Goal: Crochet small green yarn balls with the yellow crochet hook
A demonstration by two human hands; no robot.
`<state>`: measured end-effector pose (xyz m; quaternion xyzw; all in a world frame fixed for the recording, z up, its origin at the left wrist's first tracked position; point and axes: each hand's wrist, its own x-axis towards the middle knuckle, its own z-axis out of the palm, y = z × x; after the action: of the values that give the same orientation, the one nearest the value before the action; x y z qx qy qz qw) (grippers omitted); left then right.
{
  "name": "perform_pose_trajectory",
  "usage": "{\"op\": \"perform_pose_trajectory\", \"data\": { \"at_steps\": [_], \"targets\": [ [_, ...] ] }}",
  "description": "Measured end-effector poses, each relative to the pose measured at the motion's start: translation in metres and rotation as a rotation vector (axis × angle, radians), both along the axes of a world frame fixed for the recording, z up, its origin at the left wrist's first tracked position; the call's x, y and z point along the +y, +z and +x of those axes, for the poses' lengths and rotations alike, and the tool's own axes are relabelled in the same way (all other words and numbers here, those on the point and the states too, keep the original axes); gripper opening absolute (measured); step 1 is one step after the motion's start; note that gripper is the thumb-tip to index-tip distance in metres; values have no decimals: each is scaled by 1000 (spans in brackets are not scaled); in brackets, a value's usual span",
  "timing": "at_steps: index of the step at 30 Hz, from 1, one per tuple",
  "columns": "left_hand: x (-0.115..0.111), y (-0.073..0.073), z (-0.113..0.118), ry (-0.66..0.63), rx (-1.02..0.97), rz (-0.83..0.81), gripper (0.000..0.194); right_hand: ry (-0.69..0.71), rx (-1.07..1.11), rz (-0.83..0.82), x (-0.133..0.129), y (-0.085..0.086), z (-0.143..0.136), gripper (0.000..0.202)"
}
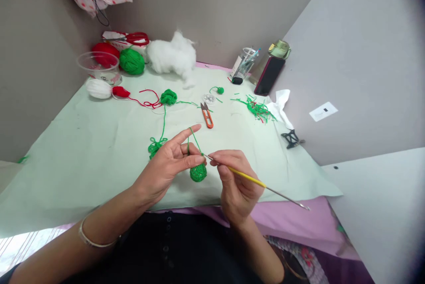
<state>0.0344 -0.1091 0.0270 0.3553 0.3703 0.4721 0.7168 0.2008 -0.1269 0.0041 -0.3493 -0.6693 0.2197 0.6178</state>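
We pinch the green ball [198, 173] in our left hand [169, 157], yarn [196, 141] over one finger [185, 135]. Our right hand [238, 180] holds the hook [247, 177], tip at the ball's top.

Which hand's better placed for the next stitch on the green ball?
Right hand, probably: it holds the yellow-handled crochet hook, one end at the green crocheted ball, while the left hand pinches that ball with green yarn over its index finger.

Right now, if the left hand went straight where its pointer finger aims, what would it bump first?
Probably the orange thread snips. The left hand might pass over them, though; height is unclear.
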Motion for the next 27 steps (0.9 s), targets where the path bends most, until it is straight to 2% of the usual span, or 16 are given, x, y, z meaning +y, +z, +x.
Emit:
{"op": "perform_pose_trajectory", "data": {
  "at_steps": [2,4,6,7,11,14,16,20,24,27],
  "targets": [
    [-1,-2,1,-12,16,39,90,-30,-99,32,0,-3,-2,35],
    [-2,-4,3,-9,11,59,95,-146,-238,154,0,-10,-5,40],
    [-4,-5,5,2,-31,7,92,-261,-300,264,1,-16,-8,42],
    [-4,-5,6,0,-67,-47,88,-275,-289,271,2,-18,-9,41],
    [-3,-3,3,-26,-198,-212,68,-120,-39,32,6,-11,-1,25],
    [-1,0,-1,-33,-216,-191,62,1,287,-127,10,1,6,16],
    [-2,1,-1,-35,-191,-153,63,83,396,-218,12,4,6,13],
    [-4,0,5,16,-76,-77,72,131,324,-313,11,3,-1,13],
    [-4,0,8,48,-8,-30,86,106,306,-335,9,-1,-4,13],
    [-4,0,8,56,5,-20,88,108,319,-333,8,-1,-3,13]
  ]
}}
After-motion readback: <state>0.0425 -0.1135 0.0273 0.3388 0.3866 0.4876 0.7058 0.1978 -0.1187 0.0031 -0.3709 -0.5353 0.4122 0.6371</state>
